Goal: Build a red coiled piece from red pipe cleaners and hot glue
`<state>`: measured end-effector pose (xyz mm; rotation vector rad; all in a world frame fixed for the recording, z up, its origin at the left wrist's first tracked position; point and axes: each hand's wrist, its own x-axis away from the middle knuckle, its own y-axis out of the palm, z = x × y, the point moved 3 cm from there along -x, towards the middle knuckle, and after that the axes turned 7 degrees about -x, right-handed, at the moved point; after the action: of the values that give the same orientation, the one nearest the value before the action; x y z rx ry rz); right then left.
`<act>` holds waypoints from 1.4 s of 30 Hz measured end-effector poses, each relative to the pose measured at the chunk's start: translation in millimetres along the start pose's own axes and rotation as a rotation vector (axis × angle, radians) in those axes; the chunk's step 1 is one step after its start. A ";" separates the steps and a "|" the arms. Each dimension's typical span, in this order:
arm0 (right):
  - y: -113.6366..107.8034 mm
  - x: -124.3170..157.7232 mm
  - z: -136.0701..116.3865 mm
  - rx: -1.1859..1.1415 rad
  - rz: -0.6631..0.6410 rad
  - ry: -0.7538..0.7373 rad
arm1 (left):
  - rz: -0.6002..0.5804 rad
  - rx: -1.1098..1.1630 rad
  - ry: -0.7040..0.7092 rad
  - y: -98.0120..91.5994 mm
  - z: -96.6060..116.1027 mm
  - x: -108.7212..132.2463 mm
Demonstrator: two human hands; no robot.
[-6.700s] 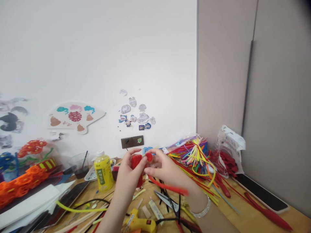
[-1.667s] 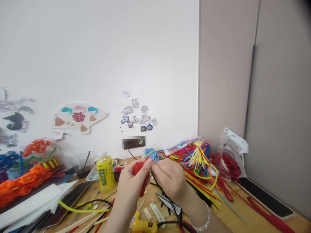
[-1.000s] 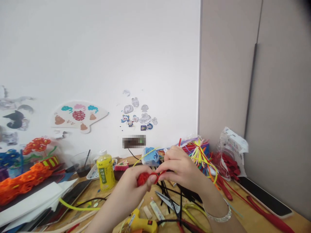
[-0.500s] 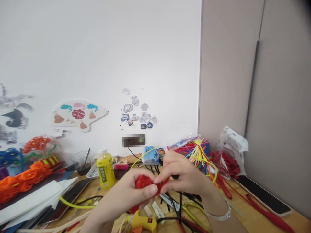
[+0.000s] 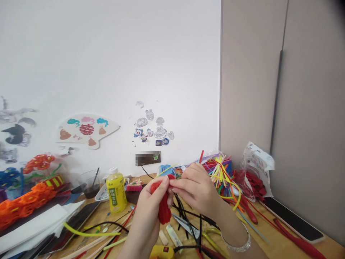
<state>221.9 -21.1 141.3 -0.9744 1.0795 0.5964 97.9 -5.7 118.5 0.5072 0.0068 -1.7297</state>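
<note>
The left hand (image 5: 149, 205) grips a red pipe-cleaner bundle (image 5: 164, 210) while the right hand (image 5: 198, 189) touches its top.

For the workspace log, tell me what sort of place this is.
Most likely a handicraft corner, perhaps at home. A wooden desk holds heaps of coloured pipe cleaners and a yellow glue gun, with finished pipe-cleaner flowers at its far end.

A wooden table (image 5: 275, 244) carries pipe cleaners (image 5: 218, 172), scissors (image 5: 185, 226), a glue gun (image 5: 161, 252)
</note>
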 end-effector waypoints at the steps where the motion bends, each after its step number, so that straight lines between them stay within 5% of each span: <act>1: 0.1 0.3 -0.5 0.007 -0.005 -0.009 | 0.017 0.024 0.005 -0.3 0.5 0.3; 10: 0.5 2.5 -3.4 0.115 -0.043 -0.050 | 0.087 -0.045 0.043 -9.4 1.8 -3.6; 26: 2.5 1.4 -6.4 -0.031 -0.129 -0.016 | 0.202 -0.167 0.045 -21.5 1.5 -7.9; 36: -14.5 -0.4 1.6 -0.003 -0.060 0.152 | -0.002 -0.764 0.145 -15.4 17.0 -1.8; 39: -14.3 1.3 3.5 0.058 0.013 0.187 | 0.006 -0.747 0.151 -15.4 16.1 -1.7; 42: -13.1 4.7 6.0 0.157 0.238 0.205 | 0.111 -0.603 0.101 -17.3 13.5 -2.4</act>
<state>237.0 -22.3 142.6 -0.7874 1.4170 0.6032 77.6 -3.2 126.9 0.1422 0.5461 -1.4956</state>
